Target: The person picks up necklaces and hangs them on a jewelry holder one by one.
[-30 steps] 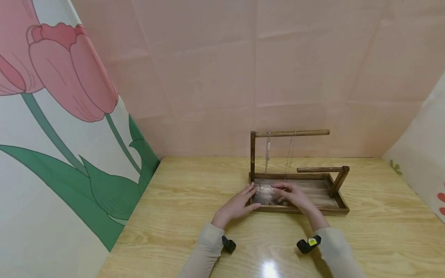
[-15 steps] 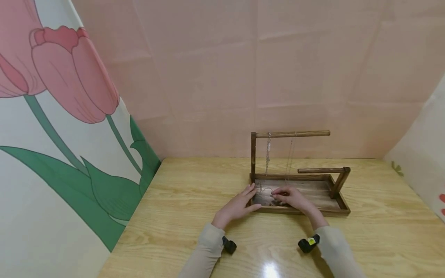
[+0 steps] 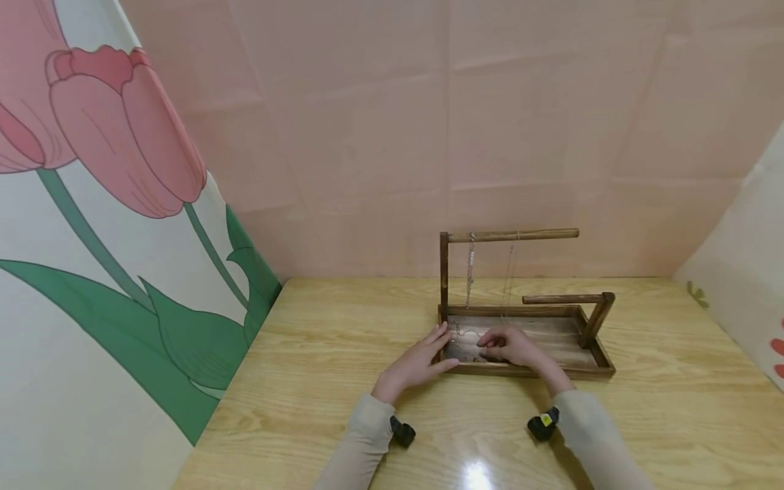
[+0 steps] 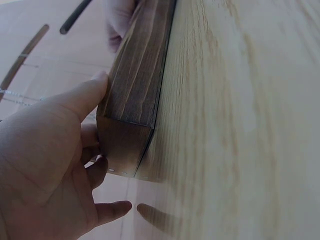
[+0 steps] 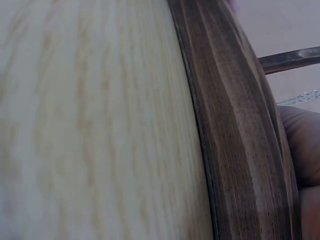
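Observation:
A dark wooden jewelry stand has a shallow tray [image 3: 551, 337] and two bars on posts. My left hand [image 3: 419, 361] rests at the tray's left end, fingers spread, with the thumb along the front rim [image 4: 135, 75] in the left wrist view. Inside the tray, my right hand [image 3: 511, 346] has its thumb and fingers drawn together on a thin necklace [image 3: 468, 332], whose loose part lies curved towards the left end. The pinch itself is small, and the right wrist view has it hidden behind the front wall [image 5: 235, 125].
On the tall bar [image 3: 539, 234] hang a thicker silver chain [image 3: 470, 269] and a fine necklace [image 3: 508, 279]. A lower bar [image 3: 563, 299] stands at the right. The wooden table [image 3: 343, 320] meets a pink backdrop [image 3: 367, 170] behind the stand.
My right hand has lowered slightly into the tray, and its thumb and fingers have come together on the necklace. My left hand has stayed on the tray's left end.

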The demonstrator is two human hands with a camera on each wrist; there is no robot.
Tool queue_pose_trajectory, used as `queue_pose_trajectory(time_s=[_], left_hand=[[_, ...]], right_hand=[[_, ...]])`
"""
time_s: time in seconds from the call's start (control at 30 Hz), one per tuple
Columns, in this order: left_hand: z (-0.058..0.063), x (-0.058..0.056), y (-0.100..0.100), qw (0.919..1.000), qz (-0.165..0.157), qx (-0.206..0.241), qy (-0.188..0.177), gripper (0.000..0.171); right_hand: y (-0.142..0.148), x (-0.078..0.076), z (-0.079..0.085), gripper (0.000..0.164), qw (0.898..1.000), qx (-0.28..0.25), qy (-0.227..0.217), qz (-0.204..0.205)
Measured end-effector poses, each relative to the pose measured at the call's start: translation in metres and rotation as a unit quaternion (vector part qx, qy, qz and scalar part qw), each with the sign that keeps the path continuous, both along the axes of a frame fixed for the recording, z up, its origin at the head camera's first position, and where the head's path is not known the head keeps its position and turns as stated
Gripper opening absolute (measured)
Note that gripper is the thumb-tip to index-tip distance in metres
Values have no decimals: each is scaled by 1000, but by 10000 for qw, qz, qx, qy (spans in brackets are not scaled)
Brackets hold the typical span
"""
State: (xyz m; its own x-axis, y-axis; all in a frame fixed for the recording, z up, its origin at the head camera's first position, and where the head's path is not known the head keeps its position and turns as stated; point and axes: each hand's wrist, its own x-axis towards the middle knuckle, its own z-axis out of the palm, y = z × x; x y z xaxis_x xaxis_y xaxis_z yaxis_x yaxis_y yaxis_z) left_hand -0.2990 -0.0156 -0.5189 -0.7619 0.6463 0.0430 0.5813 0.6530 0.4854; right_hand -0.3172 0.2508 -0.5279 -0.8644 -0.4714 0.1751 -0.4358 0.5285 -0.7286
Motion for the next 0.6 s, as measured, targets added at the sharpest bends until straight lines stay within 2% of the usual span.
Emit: queue_pose_trajectory(time_s=[0.37,0.6], left_hand=[[-1,0,1,10000,53,12,20,73],[0,1,1,10000,42,-35,9,74]], right_hand=[[1,-8,-5,10,9998,155,-76,-65],[-1,-9,-5,5,9980,420,443,147]])
